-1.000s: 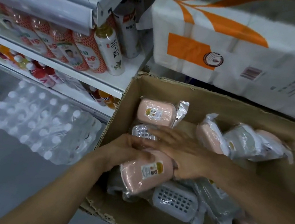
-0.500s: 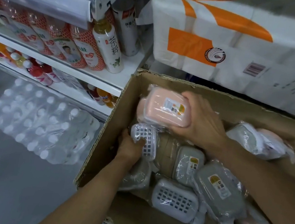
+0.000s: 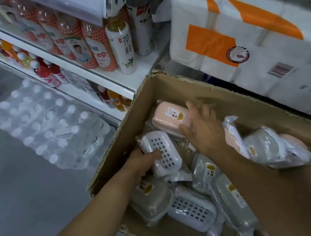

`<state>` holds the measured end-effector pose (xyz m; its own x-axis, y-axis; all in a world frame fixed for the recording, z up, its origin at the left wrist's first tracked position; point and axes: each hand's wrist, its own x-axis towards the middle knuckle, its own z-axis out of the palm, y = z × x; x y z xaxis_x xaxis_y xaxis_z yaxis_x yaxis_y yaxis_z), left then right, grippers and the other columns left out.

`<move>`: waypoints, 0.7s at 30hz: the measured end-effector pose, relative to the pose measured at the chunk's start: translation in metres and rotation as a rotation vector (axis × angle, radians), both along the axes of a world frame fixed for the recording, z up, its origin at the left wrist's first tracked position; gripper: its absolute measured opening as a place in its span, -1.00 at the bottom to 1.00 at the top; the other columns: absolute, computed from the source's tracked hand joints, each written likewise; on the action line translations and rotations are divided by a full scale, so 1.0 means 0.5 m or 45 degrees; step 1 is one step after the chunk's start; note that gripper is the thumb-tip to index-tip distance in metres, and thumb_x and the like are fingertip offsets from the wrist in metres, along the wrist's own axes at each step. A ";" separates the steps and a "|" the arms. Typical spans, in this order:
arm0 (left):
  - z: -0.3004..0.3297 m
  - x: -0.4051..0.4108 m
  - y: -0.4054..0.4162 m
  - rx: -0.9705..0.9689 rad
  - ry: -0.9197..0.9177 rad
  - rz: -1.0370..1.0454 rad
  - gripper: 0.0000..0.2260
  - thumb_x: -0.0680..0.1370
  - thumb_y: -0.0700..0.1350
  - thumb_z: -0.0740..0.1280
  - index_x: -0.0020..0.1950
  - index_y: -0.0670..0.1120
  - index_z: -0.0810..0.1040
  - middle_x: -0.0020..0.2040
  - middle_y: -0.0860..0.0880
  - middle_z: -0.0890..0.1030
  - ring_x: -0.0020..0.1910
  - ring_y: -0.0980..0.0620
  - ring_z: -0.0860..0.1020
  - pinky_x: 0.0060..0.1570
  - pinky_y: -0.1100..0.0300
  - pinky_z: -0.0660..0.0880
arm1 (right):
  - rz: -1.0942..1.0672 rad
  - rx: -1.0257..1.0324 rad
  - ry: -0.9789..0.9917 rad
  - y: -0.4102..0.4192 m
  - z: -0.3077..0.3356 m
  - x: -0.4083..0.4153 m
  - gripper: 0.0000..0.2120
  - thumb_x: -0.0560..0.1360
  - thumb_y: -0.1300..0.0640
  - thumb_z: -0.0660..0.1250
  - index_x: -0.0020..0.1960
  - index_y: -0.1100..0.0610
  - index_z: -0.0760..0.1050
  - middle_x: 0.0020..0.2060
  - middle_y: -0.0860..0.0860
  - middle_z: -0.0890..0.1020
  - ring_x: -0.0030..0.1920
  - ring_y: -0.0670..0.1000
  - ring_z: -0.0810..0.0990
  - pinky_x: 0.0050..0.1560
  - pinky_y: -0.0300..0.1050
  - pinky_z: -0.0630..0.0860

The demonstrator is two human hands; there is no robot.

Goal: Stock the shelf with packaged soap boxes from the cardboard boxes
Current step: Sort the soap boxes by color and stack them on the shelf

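Several drink bottles (image 3: 119, 48) are standing on the white shelf (image 3: 96, 75) at the left, with a shrink-wrapped pack of water bottles (image 3: 46, 126) lying on the floor beneath. Just right of them, the cardboard box (image 3: 117, 146) is sitting open, holding the wrapped soap boxes in a loose heap. Inside it, the left hand (image 3: 141, 162) is curling its fingers round a white slotted soap box (image 3: 162, 154) near the box's left wall. Further right, the right hand (image 3: 202, 127) is lying on the end of a pink soap box (image 3: 169, 118), fingers spread and thumb against its side; whether it is truly gripping is unclear. These boxes are probably light, hard shells in slick film, so clasping across the short sides looks safer than pinching loose wrapper.
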<state>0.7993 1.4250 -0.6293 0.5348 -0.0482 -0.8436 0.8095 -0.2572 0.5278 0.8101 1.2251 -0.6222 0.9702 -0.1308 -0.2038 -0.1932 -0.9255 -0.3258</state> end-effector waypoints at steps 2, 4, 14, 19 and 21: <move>0.018 -0.005 0.006 -0.056 0.075 0.106 -0.64 0.53 -0.08 0.41 0.29 -0.12 0.49 0.02 -0.12 0.66 -0.10 -0.02 0.60 -0.24 0.17 0.48 | 0.166 0.277 -0.140 0.004 0.019 -0.053 -0.38 0.50 0.01 0.31 0.50 -0.06 0.18 0.37 0.01 0.35 0.35 0.04 0.33 0.27 0.07 0.41; 0.032 -0.008 0.012 -0.133 0.148 0.217 -0.67 0.52 -0.06 0.41 0.24 -0.13 0.54 -0.05 -0.11 0.69 -0.10 -0.05 0.62 -0.19 0.13 0.52 | 0.394 0.485 0.005 0.022 0.034 -0.108 -0.30 0.41 0.05 0.41 0.49 -0.10 0.23 0.41 -0.11 0.33 0.39 -0.10 0.25 0.35 -0.11 0.31; 0.158 -0.042 0.060 0.191 -0.679 0.010 -0.81 0.57 -0.01 0.36 0.15 -0.01 0.54 -0.16 0.06 0.61 -0.18 0.14 0.56 -0.18 0.26 0.48 | -0.683 1.416 0.084 0.071 0.044 -0.148 -0.82 0.48 0.02 0.44 0.03 0.05 0.55 -0.12 -0.12 0.66 -0.15 -0.22 0.63 -0.14 -0.25 0.59; 0.126 -0.025 0.140 0.905 -1.318 -0.662 -0.55 0.50 -0.05 0.42 0.35 -0.08 0.44 0.27 -0.09 0.45 0.26 -0.06 0.37 0.22 -0.01 0.37 | -0.946 1.564 0.276 0.053 0.013 -0.156 -0.70 0.54 -0.05 0.34 0.08 0.18 0.57 -0.14 0.06 0.69 -0.26 -0.01 0.62 -0.23 -0.07 0.59; 0.107 -0.012 0.151 0.924 -1.142 -0.796 -0.43 0.52 0.02 0.39 0.48 -0.09 0.31 0.39 -0.11 0.37 0.35 -0.11 0.31 0.31 -0.05 0.32 | -1.050 1.707 0.384 0.065 0.000 -0.150 -0.74 0.57 0.01 0.31 0.10 0.20 0.56 -0.18 0.12 0.69 -0.29 0.03 0.63 -0.32 -0.13 0.55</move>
